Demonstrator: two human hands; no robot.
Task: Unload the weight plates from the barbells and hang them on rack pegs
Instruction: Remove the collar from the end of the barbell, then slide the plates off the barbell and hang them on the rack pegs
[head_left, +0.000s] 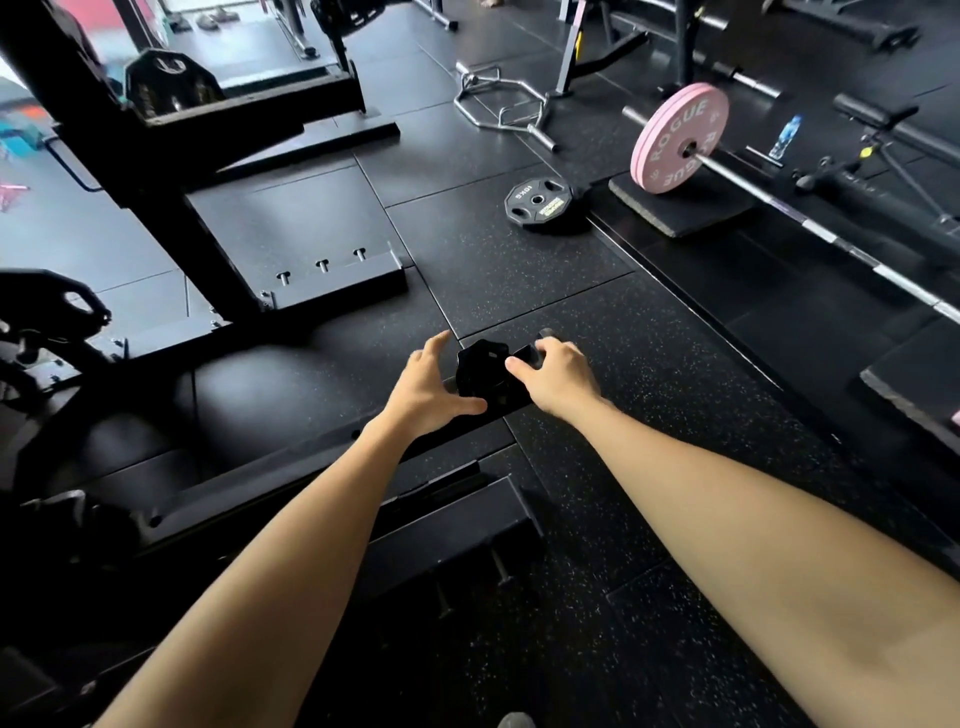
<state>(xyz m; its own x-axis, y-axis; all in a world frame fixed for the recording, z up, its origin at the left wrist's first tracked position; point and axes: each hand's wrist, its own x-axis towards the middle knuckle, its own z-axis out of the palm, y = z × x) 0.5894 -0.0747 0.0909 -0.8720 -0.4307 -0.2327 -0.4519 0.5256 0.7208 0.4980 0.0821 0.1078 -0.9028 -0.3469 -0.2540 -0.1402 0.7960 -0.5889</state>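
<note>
The left hand (431, 389) is spread, fingers splayed against the near side of a small black plate (480, 371) that sits on a bar sleeve low over the floor. The right hand (556, 371) pinches the black collar (524, 356) just beside the plate. If the collar lets go suddenly, the plate could slide off and drop from that loose left grip. Farther right, the 10 kg plate (540, 200) lies flat, and the pink plates (680, 137) are on their barbell (831, 234).

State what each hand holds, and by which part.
Right hand grips the bar end outside a small black plate; left hand is spread beside the plate, holding nothing.
</note>
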